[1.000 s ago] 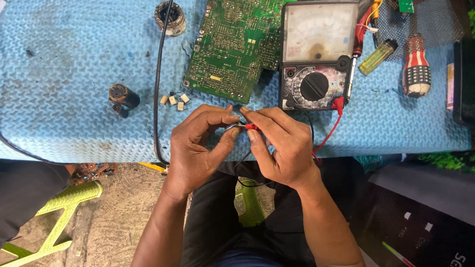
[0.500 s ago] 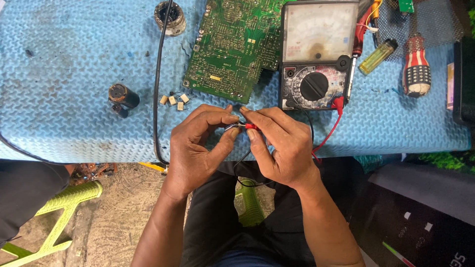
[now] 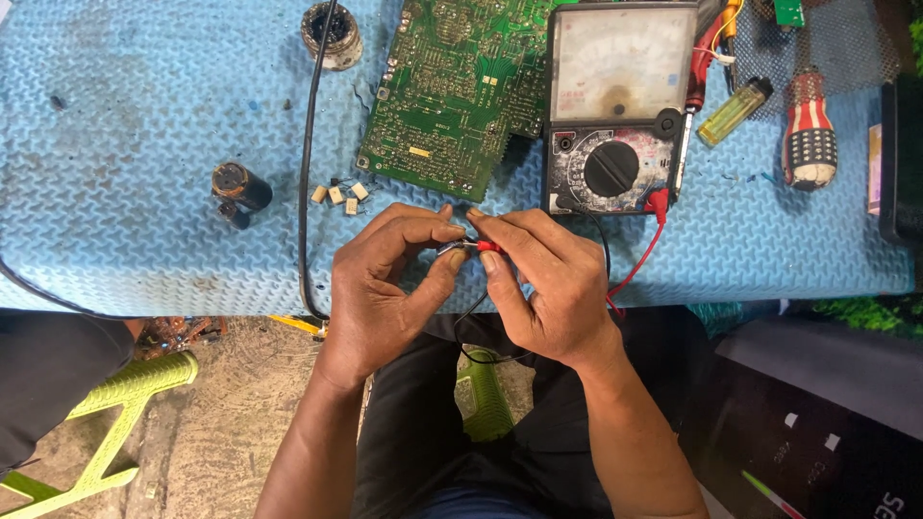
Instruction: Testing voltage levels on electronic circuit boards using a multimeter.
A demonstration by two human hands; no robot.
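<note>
Pinching a small part between my left hand (image 3: 394,279) and right hand (image 3: 543,284) — red probe tip (image 3: 487,247) touching it. Multimeter (image 3: 615,106) sits far right; more small parts (image 3: 338,194) lie untouched.

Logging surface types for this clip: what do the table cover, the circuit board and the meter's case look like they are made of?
Table cover: looks like soft blue foam or rubber matting, matte, with a wavy embossed texture and dirty smudges. Circuit board: rigid green laminate, slightly glossy, with fine traces and solder points. Meter: apparently hard black plastic case, with a clear, yellowed window over the dial.
</note>
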